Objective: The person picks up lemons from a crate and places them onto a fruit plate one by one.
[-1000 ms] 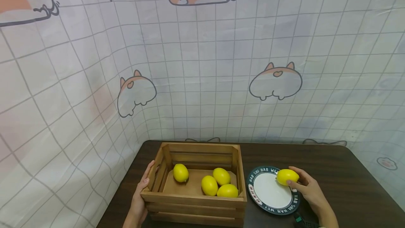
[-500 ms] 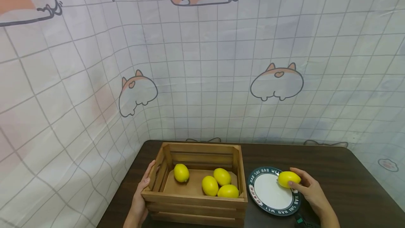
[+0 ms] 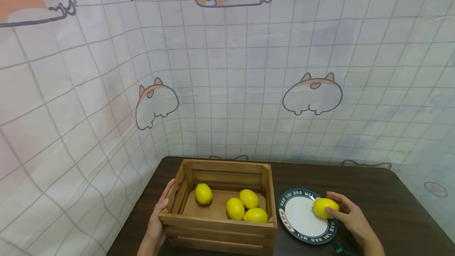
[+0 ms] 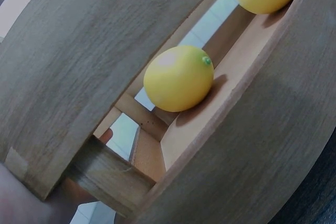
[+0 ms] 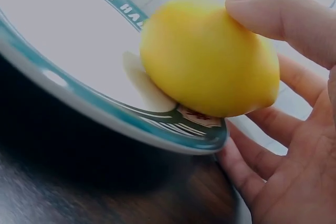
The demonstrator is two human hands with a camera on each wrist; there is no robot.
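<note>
My right hand (image 3: 353,218) pinches a yellow lemon (image 3: 325,207) over the right part of a round white plate (image 3: 302,218) with dark green lettered rim. In the right wrist view the thumb lies on top of the lemon (image 5: 205,59), and the other fingers reach behind it and beside the plate's edge. My left hand (image 3: 156,222) grips the left end of a slatted wooden crate (image 3: 217,234); the left wrist view shows a fingertip (image 4: 106,136) past its slat. Inside the crate are one lemon (image 3: 203,194) at the left and three grouped at the right, including a front lemon (image 3: 256,215).
A dark wood-grain table (image 3: 376,192) carries the crate and, just right of it, the plate. Behind and to the left hangs a white gridded cloth (image 3: 227,110) printed with cartoon dogs. A small dark item with a green part (image 3: 339,250) lies near my right wrist.
My right hand and its lemon have moved slightly toward me, along the plate's right side. My left hand stays at the crate. The head view has shifted a little.
</note>
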